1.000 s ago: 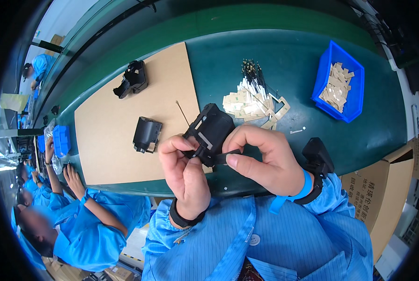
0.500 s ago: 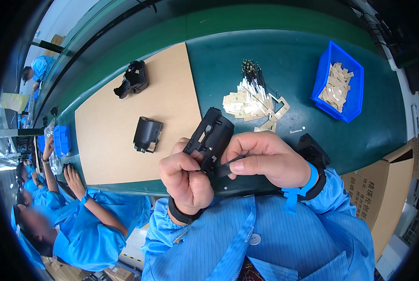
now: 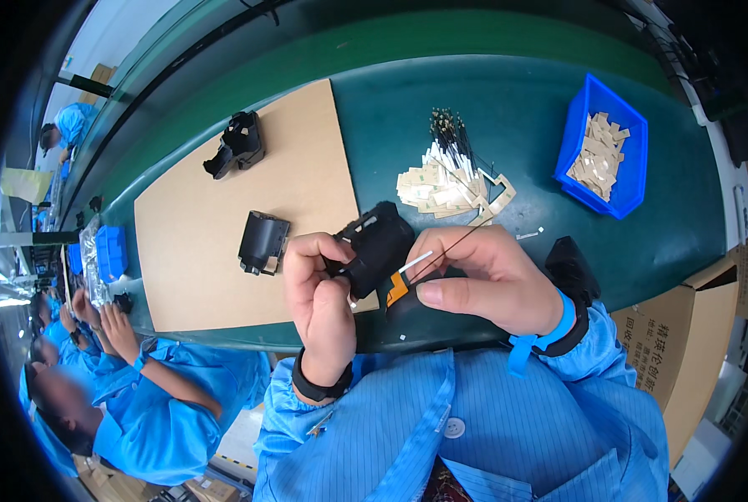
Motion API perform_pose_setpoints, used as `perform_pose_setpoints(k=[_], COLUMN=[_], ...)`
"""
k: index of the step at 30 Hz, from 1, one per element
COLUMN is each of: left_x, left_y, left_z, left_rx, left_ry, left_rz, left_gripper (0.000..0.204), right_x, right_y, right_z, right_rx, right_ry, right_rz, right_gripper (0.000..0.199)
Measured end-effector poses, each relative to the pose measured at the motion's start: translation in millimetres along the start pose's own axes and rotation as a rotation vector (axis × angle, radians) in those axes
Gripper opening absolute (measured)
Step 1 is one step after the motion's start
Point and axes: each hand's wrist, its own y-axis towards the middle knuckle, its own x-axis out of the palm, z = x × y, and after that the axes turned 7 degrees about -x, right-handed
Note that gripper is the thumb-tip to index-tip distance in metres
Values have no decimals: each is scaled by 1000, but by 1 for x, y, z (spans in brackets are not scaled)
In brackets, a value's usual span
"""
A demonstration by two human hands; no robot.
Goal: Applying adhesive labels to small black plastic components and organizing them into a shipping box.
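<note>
Housing (image 3: 382, 251), black and tilted, is held in your left hand (image 3: 322, 280), thumb and fingers closed on its near left end. Your right hand (image 3: 491, 280) is curled just beside it, thumb close to an orange strip (image 3: 396, 290) between the hands; I cannot tell whether it pinches that strip. A white strip (image 3: 416, 262) and a thin dark cable (image 3: 466, 243) cross in front of your right hand. A sharp pull could crease or tear the orange strip, and the cable might snag if you turn the housing. A loose left hold could drop the housing onto the worktop (image 3: 516, 100). Beyond your right hand, well apart, a blue bin (image 3: 637, 167) holds heaped tan pieces (image 3: 599, 155). Right of that hand stands a cardboard box (image 3: 675, 335), its contents hidden.
</note>
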Motion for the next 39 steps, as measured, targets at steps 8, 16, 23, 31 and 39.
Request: perform_pose_setpoints(k=[8, 16, 23, 31, 39], left_x=[-4, 1, 3, 5, 5], left_y=[-6, -8, -10, -10, -10], left_z=[7, 12, 16, 16, 17], left_rx=[113, 11, -182, -222, -176], left_ry=[225, 194, -34, -45, 13], left_rz=[-147, -112, -99, -112, -156], left_gripper=[37, 12, 8, 9, 8], right_x=[3, 7, 10, 11, 11], right_y=[2, 1, 1, 4, 5], right_z=[-3, -2, -7, -6, -4], right_rx=[-207, -290, -330, -334, -329], right_ry=[-336, -477, -627, -680, -602], right_rz=[162, 172, 177, 206, 205], right_gripper=[12, 13, 11, 15, 7])
